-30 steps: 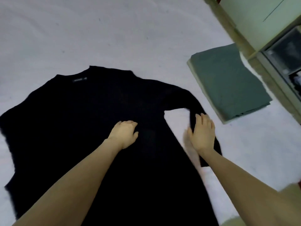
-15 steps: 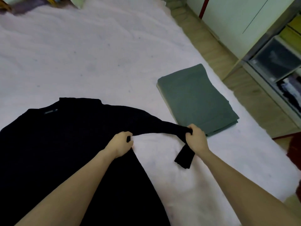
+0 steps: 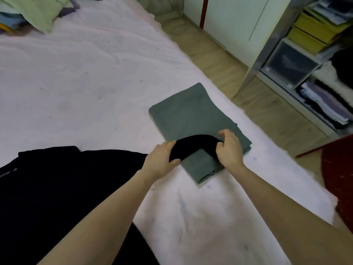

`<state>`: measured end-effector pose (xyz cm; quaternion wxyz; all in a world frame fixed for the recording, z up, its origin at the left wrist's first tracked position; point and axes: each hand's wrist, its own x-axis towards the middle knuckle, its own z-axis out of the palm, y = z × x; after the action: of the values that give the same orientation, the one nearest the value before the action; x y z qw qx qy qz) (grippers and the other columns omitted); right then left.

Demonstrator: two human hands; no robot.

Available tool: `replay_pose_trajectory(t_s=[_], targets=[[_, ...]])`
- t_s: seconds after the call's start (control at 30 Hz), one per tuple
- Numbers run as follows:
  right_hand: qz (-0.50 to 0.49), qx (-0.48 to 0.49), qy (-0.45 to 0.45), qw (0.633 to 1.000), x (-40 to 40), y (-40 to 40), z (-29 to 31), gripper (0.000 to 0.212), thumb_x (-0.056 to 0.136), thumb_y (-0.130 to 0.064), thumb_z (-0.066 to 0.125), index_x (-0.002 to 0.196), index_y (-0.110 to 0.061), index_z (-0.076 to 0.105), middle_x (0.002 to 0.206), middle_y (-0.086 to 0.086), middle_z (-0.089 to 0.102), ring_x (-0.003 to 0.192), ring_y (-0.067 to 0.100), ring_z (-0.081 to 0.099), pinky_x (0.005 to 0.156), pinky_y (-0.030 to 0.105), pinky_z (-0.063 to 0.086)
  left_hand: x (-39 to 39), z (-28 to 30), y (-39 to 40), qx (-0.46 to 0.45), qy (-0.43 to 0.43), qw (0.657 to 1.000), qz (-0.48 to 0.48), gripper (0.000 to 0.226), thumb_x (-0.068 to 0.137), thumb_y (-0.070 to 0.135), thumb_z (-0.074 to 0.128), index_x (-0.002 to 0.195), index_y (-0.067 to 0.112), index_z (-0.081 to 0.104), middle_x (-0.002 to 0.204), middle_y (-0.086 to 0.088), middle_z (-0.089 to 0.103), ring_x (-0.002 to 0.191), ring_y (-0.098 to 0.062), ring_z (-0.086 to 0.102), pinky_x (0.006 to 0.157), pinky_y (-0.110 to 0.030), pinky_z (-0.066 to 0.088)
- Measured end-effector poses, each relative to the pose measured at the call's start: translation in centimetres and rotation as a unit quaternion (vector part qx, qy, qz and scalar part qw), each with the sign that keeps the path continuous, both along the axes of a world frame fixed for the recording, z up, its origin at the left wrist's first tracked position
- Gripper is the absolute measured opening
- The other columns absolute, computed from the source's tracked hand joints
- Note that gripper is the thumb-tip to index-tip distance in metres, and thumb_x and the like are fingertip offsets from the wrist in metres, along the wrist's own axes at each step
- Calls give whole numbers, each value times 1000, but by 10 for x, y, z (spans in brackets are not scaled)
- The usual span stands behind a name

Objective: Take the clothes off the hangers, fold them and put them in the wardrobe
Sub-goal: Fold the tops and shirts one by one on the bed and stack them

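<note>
A black long-sleeved garment (image 3: pixel 57 188) lies spread on the white bed cover (image 3: pixel 86 83), filling the lower left. Its right sleeve (image 3: pixel 193 144) is lifted in an arch over a folded grey-green garment (image 3: pixel 191 119). My left hand (image 3: pixel 162 159) grips the sleeve near the shoulder end. My right hand (image 3: pixel 229 148) grips the sleeve toward the cuff, with the cuff hidden under the hand. The open wardrobe (image 3: pixel 313 60) stands at the right, its shelves holding boxes and stacked clothes.
A strip of wooden floor (image 3: pixel 219 60) runs between the bed and the wardrobe. A dark red rug (image 3: pixel 340 178) lies at the right edge. A pale green pillow (image 3: pixel 38 10) and other fabric sit at the far left of the bed.
Both hands have moved right and away from me with the sleeve, so it now arches over the grey-green folded garment. The view has tilted up, showing more of the wardrobe.
</note>
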<state>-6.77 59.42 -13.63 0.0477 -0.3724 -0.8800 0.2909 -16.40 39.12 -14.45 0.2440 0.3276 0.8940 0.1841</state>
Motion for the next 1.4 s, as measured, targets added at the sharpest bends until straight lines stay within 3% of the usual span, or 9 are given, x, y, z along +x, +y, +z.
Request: replay_pose_trajectory(t_s=[0.17, 0.3, 0.43, 0.57, 0.8, 0.93, 1.13, 1.23, 1.4], targets=[[-216, -184, 2, 959, 29, 10, -30, 6, 93, -11, 51, 91, -7, 48, 89, 9, 52, 85, 23, 49, 68, 29, 36, 12, -20, 25, -23, 98, 989, -110, 69, 90, 32, 59, 150, 22, 27, 143, 4, 40, 124, -20, 46, 91, -35, 47], [-338, -344, 95, 871, 36, 11, -39, 31, 92, -16, 62, 64, -9, 50, 67, 11, 57, 60, 22, 54, 72, 36, 49, 13, -32, 36, -24, 118, 987, -105, 60, 88, 16, 53, 146, 16, 34, 130, -2, 46, 116, -25, 51, 82, -42, 50], [-242, -186, 43, 951, 30, 9, -35, 22, 90, -22, 65, 80, -3, 61, 80, 6, 59, 76, 20, 52, 67, 24, 35, 8, -38, 40, -53, 191, 971, -134, 41, 88, 20, 57, 128, 15, 48, 115, -3, 52, 103, -25, 55, 72, -36, 44], [-223, -167, 33, 960, 15, 15, -36, 25, 88, -26, 69, 81, -9, 51, 81, 3, 54, 81, 20, 49, 66, 23, 32, 3, -44, 44, -77, 244, 954, -156, 32, 85, 9, 58, 116, 16, 51, 107, -3, 54, 95, -24, 58, 63, -33, 38], [-301, -362, 225, 853, -6, 32, -22, 11, 102, -11, 42, 92, -11, 41, 89, 13, 57, 68, 18, 66, 55, 22, 56, -11, -36, 41, 123, -89, 986, 69, 15, 86, 6, 42, 89, 14, 54, 84, -9, 63, 77, -26, 53, 67, -30, 38], [-317, -360, 219, 849, -12, 36, -13, 4, 103, -10, 41, 106, -8, 39, 87, 4, 53, 50, 10, 66, 47, 20, 48, -13, -24, 41, 97, -103, 988, -59, 36, 88, 49, 47, 106, 18, 54, 95, -2, 65, 86, -21, 59, 79, -35, 47], [-336, -295, 217, 867, 1, 41, -9, 17, 93, 0, 39, 96, -15, 48, 90, 5, 57, 61, 18, 54, 58, 27, 45, 12, -33, 49, -15, 57, 959, -279, 27, 91, 25, 49, 116, 19, 57, 112, 1, 60, 105, -23, 58, 81, -34, 48], [-385, -222, 109, 889, 22, 39, -19, 16, 91, -3, 35, 94, -12, 49, 97, 9, 54, 83, 24, 49, 71, 32, 39, 16, -34, 48, 47, 33, 959, -277, 47, 93, 53, 32, 112, 25, 65, 111, 9, 62, 105, -14, 53, 86, -32, 47], [-331, -242, 30, 912, 34, 43, -26, 24, 97, -32, 48, 87, -10, 48, 80, 2, 49, 79, 23, 47, 65, 31, 34, 8, -42, 72, 3, 82, 992, -100, 45, 98, 34, 46, 139, 14, 43, 137, -8, 49, 126, -30, 45, 106, -40, 35]])
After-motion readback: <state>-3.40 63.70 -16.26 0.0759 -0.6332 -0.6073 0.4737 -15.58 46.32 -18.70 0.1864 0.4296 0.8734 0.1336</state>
